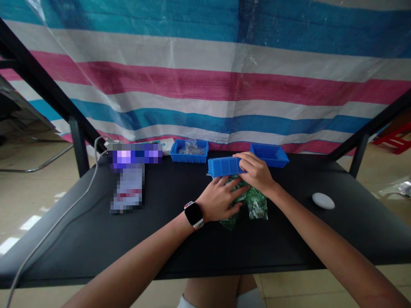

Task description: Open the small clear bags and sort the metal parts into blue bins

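A small blue plastic bin [224, 167] is tipped over in the middle of the table, with my right hand [255, 171] closed round its right end. Beneath and in front of it lie green-tinted plastic bags [257, 204] with small pieces inside, too small to name. My left hand [221, 199] rests over these bags with its fingers spread, the fingertips close to the bin's lower edge. Part of the bags is hidden under this hand. A watch [193, 214] is on my left wrist.
At the back stand a blue bin [189, 158] holding a clear bag and another blue bin [271, 156]. A white computer mouse [323, 200] lies to the right. Blurred-out items [128, 188] and a white cable [73, 201] are at left. A striped sheet [205, 85] hangs behind the table.
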`<state>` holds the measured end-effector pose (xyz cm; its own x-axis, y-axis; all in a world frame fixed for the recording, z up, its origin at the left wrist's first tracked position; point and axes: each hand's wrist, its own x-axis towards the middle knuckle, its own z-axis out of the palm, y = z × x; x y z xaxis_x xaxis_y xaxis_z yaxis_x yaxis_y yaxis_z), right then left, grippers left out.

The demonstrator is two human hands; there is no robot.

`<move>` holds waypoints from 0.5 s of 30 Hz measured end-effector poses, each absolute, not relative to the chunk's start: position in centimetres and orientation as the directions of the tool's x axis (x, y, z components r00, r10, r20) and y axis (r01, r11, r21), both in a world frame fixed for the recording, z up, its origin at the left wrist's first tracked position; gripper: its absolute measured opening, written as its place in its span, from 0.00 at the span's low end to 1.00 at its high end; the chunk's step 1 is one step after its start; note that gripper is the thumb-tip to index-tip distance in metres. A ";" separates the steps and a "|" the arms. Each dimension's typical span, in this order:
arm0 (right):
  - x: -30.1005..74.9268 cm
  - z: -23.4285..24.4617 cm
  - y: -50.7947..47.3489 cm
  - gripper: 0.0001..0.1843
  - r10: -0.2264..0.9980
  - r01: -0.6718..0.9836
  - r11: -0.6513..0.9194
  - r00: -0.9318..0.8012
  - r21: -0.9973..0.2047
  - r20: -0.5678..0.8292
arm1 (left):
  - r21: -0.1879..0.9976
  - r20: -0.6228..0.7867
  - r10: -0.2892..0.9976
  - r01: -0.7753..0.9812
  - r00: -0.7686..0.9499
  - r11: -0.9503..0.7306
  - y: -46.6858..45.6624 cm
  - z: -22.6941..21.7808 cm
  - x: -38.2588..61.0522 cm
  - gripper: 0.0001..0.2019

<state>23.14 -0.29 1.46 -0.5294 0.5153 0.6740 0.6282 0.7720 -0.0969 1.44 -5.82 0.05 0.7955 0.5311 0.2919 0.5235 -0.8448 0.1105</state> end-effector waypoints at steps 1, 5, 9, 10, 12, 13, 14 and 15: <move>23.1 1.5 -0.1 0.13 0.515 0.639 0.764 -0.514 -0.095 0.686 | 0.119 0.302 0.532 0.523 0.791 -0.844 -5.8 0.0 1.5 0.26; 22.9 2.1 0.7 0.12 0.519 0.668 0.738 -0.473 -0.093 0.712 | 0.166 0.312 0.564 0.541 0.764 -0.825 -5.6 -0.7 1.4 0.30; 22.9 2.2 1.7 0.14 0.501 0.658 0.749 -0.485 -0.079 0.717 | 0.222 0.256 0.623 0.582 0.739 -0.782 -5.2 -1.3 1.4 0.34; 22.9 2.2 2.0 0.15 0.490 0.651 0.756 -0.492 -0.070 0.720 | 0.231 0.243 0.634 0.591 0.734 -0.773 -5.1 -1.4 1.3 0.34; 23.0 2.0 2.4 0.16 0.475 0.643 0.764 -0.496 -0.060 0.727 | 0.242 0.230 0.644 0.599 0.729 -0.764 -5.0 -1.4 1.3 0.35; 23.0 1.9 2.6 0.16 0.475 0.645 0.762 -0.489 -0.063 0.732 | 0.245 0.227 0.645 0.599 0.729 -0.763 -5.0 -1.5 1.3 0.35; 23.1 1.8 2.9 0.16 0.479 0.650 0.757 -0.477 -0.070 0.737 | 0.248 0.226 0.645 0.597 0.730 -0.763 -5.0 -1.5 1.3 0.35; 23.1 1.8 3.2 0.16 0.486 0.658 0.749 -0.463 -0.080 0.741 | 0.250 0.225 0.645 0.596 0.731 -0.763 -4.9 -1.5 1.3 0.35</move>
<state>23.07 3.17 1.81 -0.4627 0.4859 0.7415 0.6580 0.7488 -0.0800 1.30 -4.95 -1.45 0.7306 0.6448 0.2247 0.5962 -0.7628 0.2503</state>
